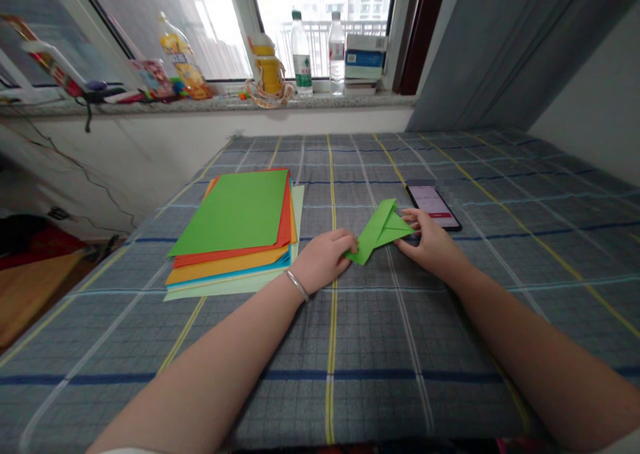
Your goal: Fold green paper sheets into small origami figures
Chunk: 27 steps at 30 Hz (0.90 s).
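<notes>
A folded piece of green paper [376,231] lies on the checked cloth, with a long flat strip and a pointed flap to its right. My left hand [327,257], with a silver bangle at the wrist, pinches the strip's lower left end between thumb and fingers. At the pointed flap is my right hand [430,241], its thumb below the tip and its fingers above, spread apart. The fingertips are close to the flap's edge, and whether they press on it is hard to see. Left of my hands sits a stack of coloured paper [235,211], a green sheet on top.
A phone [434,206] with its screen lit lies just beyond my right hand. Bottles [301,57], a yellow cup [270,71] and boxes [366,57] stand on the windowsill [225,105]. A grey curtain [475,54] hangs at the right.
</notes>
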Each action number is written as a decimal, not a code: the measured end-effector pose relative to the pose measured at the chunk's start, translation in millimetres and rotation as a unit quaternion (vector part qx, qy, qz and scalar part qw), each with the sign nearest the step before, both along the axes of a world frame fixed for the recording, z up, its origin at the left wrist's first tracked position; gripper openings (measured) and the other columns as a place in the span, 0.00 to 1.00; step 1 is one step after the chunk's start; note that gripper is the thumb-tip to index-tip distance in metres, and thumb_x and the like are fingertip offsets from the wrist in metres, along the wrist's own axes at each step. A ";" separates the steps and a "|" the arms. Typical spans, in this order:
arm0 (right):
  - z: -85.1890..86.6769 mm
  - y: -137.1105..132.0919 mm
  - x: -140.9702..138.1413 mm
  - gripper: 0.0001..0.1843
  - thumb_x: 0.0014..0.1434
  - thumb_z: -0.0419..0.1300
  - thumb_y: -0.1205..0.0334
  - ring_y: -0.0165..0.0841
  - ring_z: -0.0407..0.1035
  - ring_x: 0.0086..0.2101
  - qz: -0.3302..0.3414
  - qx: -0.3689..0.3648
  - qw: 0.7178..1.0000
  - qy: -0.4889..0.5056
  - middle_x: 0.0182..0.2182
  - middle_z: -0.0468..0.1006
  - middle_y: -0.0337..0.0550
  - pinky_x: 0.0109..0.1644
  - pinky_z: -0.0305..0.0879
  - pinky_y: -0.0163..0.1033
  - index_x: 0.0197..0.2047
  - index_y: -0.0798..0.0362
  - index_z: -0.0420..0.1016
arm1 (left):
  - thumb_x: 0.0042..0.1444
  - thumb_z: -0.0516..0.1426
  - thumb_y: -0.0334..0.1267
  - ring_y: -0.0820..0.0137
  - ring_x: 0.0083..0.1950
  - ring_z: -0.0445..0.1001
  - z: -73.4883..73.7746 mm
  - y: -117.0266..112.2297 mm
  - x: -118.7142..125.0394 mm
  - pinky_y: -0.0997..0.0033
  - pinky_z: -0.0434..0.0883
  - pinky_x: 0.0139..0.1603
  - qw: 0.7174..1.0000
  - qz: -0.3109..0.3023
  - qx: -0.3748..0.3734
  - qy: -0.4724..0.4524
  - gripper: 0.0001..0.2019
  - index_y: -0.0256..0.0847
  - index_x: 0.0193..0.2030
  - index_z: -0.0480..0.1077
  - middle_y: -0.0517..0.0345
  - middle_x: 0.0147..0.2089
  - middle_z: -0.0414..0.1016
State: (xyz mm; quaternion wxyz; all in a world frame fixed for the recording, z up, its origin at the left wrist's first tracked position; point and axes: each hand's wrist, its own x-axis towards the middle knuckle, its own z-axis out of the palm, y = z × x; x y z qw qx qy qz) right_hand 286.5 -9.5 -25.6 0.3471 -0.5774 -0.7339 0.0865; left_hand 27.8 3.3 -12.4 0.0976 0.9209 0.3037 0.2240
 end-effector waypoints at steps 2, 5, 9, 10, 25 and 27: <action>1.6 -1.0 0.2 0.28 0.51 0.63 0.53 0.44 0.70 0.46 0.012 0.008 0.999 -0.038 0.48 0.73 0.52 0.46 0.70 0.49 0.53 0.51 0.64 | 0.52 0.54 0.24 0.67 0.46 0.72 -2.6 0.7 -0.2 0.67 0.71 0.47 1.000 -0.002 -0.009 0.005 0.09 0.40 0.38 0.66 0.54 0.46 0.71; 6.3 -3.8 0.0 0.24 0.52 0.62 0.50 0.45 0.69 0.48 0.015 0.012 0.995 -0.094 0.46 0.73 0.51 0.51 0.67 0.50 0.49 0.52 0.68 | 0.52 0.54 0.24 0.68 0.46 0.72 -4.8 1.9 -0.5 0.67 0.71 0.47 1.000 -0.005 -0.018 0.012 0.09 0.40 0.39 0.66 0.54 0.47 0.71; 13.1 -7.4 2.0 0.25 0.50 0.63 0.47 0.45 0.70 0.46 0.014 -0.016 0.990 -0.142 0.44 0.73 0.50 0.49 0.68 0.49 0.47 0.52 0.69 | 0.53 0.55 0.25 0.68 0.48 0.72 -3.7 1.4 0.0 0.68 0.70 0.49 0.999 -0.029 -0.036 0.017 0.08 0.40 0.38 0.65 0.54 0.47 0.70; 14.0 -8.0 3.0 0.26 0.49 0.64 0.46 0.45 0.70 0.45 0.013 -0.024 0.988 -0.152 0.44 0.73 0.49 0.48 0.68 0.49 0.47 0.52 0.70 | 0.54 0.56 0.27 0.68 0.48 0.72 -2.9 0.6 0.4 0.68 0.70 0.49 0.999 -0.030 -0.040 0.020 0.07 0.39 0.38 0.65 0.53 0.47 0.70; 3.5 -6.2 1.1 0.20 0.54 0.61 0.50 0.46 0.66 0.47 0.044 -0.011 0.977 -0.207 0.45 0.73 0.53 0.51 0.65 0.53 0.47 0.53 0.74 | 0.58 0.55 0.38 0.64 0.37 0.71 5.7 -12.5 9.2 0.65 0.67 0.38 0.990 0.123 -0.073 0.018 0.05 0.40 0.39 0.66 0.55 0.34 0.72; 5.5 -6.3 -0.3 0.20 0.55 0.61 0.51 0.46 0.66 0.48 0.058 -0.008 0.976 -0.208 0.46 0.73 0.53 0.52 0.64 0.52 0.48 0.54 0.74 | 0.58 0.54 0.36 0.66 0.34 0.72 5.7 -11.1 8.4 0.68 0.66 0.35 0.981 0.152 -0.118 0.002 0.05 0.41 0.40 0.66 0.57 0.33 0.73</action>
